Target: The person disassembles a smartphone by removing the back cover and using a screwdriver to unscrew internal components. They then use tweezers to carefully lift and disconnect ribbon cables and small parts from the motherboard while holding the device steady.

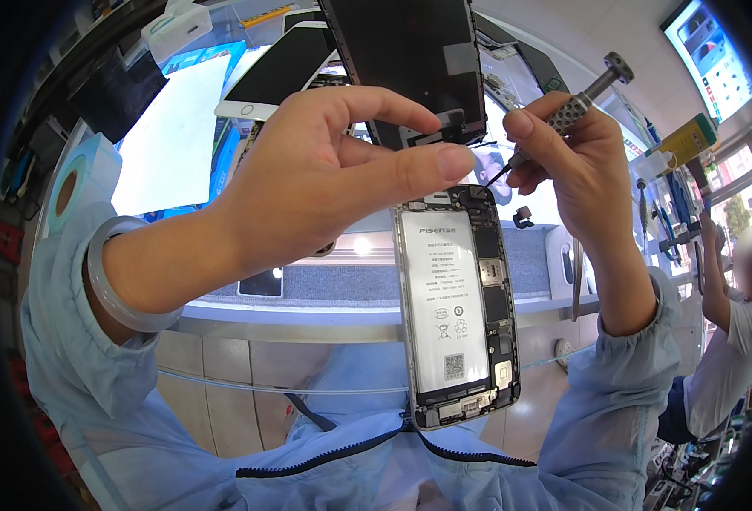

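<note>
An opened phone body with a white battery stands upright in the picture, its lower part reaching past the bench's near edge. Above its top end rises a dark screen panel, tilted away from the body. My left hand is closed at the junction of the two, thumb across the body's top end and index finger at the panel's lower edge; its other fingers are partly hidden. With my right hand I grip a silver precision screwdriver, its thin tip at the body's top right corner.
A white-framed phone lies behind my left hand. Left of it are a white sheet and a tape roll. A small dark part sits right of the phone body. Another person is at the far right.
</note>
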Tool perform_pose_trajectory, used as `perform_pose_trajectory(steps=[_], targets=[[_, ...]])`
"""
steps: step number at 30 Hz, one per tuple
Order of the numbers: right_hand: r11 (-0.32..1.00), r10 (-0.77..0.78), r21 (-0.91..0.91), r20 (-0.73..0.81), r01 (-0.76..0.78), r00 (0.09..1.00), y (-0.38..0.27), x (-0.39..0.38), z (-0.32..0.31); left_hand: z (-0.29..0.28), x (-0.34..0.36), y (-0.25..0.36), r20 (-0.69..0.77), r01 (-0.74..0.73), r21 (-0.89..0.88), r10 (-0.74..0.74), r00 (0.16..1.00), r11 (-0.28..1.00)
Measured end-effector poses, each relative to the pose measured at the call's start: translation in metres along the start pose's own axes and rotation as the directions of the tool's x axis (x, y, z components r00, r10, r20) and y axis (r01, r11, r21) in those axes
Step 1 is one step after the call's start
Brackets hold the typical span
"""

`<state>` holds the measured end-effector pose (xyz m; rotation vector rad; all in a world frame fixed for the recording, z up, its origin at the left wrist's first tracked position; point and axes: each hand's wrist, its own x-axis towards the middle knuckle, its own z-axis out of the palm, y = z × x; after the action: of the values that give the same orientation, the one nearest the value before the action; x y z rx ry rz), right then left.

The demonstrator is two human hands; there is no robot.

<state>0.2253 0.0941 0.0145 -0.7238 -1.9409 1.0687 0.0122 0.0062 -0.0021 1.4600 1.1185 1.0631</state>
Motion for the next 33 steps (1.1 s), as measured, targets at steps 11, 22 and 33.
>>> perform_pose_trajectory(steps=[11,22,33], targets=[[0.999,-0.030,-0.016,-0.076,0.029,0.997,0.0049,0.0011,0.0068,0.0007,0.0020,-0.0011,-0.019,-0.014,0.019,0.014,1.000,1.000],[0.996,-0.028,-0.081,-0.069,0.022,0.997,0.0062,0.0020,0.0083,0.0000,0.0031,-0.0027,-0.005,-0.033,-0.009,0.033,0.999,0.999],[0.996,-0.035,-0.083,-0.057,0.031,0.998,0.0065,0.0017,0.0087,0.0004,0.0022,-0.0032,-0.007,-0.044,-0.017,0.044,0.999,0.999]])
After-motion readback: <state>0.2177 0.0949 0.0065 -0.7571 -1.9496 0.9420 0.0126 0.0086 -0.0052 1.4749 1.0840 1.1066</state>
